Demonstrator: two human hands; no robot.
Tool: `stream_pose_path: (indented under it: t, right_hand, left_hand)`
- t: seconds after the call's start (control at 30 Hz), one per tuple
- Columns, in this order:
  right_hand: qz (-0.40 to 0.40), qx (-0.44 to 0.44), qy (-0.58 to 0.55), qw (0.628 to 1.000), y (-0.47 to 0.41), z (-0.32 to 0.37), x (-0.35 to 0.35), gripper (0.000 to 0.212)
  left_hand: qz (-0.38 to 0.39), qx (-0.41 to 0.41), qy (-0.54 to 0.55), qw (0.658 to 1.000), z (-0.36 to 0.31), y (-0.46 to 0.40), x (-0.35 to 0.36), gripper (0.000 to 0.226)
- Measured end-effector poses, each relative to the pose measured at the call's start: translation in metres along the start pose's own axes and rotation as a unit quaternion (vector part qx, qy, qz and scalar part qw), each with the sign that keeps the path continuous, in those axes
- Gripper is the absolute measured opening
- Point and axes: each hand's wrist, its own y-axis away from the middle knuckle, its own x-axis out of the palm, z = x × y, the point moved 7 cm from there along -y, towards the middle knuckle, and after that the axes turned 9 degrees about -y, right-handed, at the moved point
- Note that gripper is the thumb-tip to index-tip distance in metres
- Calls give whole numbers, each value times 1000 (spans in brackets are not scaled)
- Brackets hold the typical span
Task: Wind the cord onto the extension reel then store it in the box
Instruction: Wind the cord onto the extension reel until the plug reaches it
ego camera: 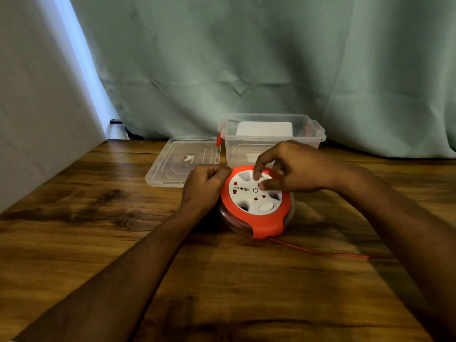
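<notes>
reel (256, 203) sits mid-frame on the tabletop (98, 218), just in front of the open box (271, 134). left hand (203, 186) is curled against the reel's left rim, gripping it. right hand (288, 169) pinches at the white hub. cord (320, 251) trails off lower right. lid (182, 161) lies left of the box.

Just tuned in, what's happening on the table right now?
A person is winding the extension reel. The left hand grips its orange rim while the right hand has fingers on the white socket face. Some red cord trails loose on the table. The clear box sits open behind, its lid beside it.
</notes>
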Motion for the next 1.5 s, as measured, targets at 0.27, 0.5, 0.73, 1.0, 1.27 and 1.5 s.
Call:
stream_pose_path:
  t: [0.27, 0.5, 0.73, 1.0, 1.27, 1.5]
  right_hand:
    - [83, -1, 19, 996, 5, 1, 8, 53]
    - [28, 10, 67, 997, 5, 0, 3, 59]
    - [22, 47, 120, 991, 5, 0, 2, 63]
    - [22, 44, 129, 990, 3, 5, 6, 51]
    - [34, 47, 167, 984, 7, 21, 7, 56]
    - [11, 56, 233, 971, 10, 26, 7, 67]
  left_hand:
    - [10, 6, -4, 1000, 1, 0, 1, 39]
    - [20, 2, 7, 1000, 0, 1, 2, 39]
    - [13, 2, 9, 1000, -2, 2, 0, 38]
    - [12, 5, 14, 1000, -3, 3, 0, 34]
    - [18, -9, -2, 1000, -2, 3, 2, 39]
    - [17, -11, -1, 1000, -5, 5, 1, 36]
